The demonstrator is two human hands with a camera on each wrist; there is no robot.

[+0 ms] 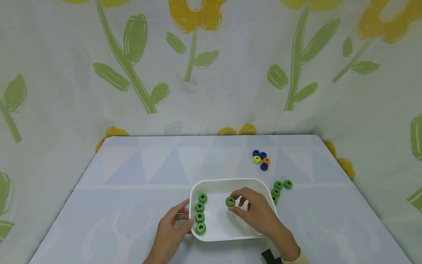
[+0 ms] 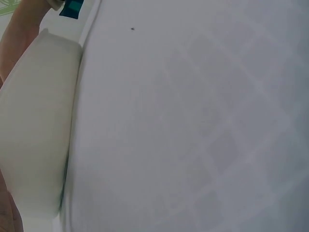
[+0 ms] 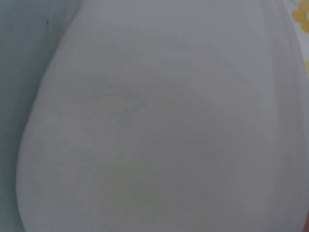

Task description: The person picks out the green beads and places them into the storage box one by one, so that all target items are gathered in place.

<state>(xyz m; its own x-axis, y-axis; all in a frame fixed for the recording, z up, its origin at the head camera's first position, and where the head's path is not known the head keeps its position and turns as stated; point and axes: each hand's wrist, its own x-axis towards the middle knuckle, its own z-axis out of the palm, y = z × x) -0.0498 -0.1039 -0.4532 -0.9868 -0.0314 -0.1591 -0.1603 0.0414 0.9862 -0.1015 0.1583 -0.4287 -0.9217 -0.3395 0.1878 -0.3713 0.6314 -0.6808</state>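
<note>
In the head view, a white tray (image 1: 227, 234) with rounded corners stands on the table. My left hand (image 1: 171, 229) holds the tray's left end, thumb at the rim and fingers along the outer wall. Above the tray's floor, my right hand (image 1: 255, 212) pinches a green bead (image 1: 230, 201) between thumb and index finger, its hole visible. A column of several green beads (image 1: 199, 217) lies inside the tray along its left wall. The left wrist view shows the tray's outer side (image 2: 41, 125); the right wrist view shows mostly its pale inner surface (image 3: 159, 121).
Outside the tray's right side lie several more green beads (image 1: 278, 185), partly hidden by its rim. Farther back is a cluster of blue, yellow and orange beads (image 1: 256, 159). A patterned cloth covers the table (image 1: 132, 205). Flower-printed fabric (image 1: 230, 91) hangs behind it.
</note>
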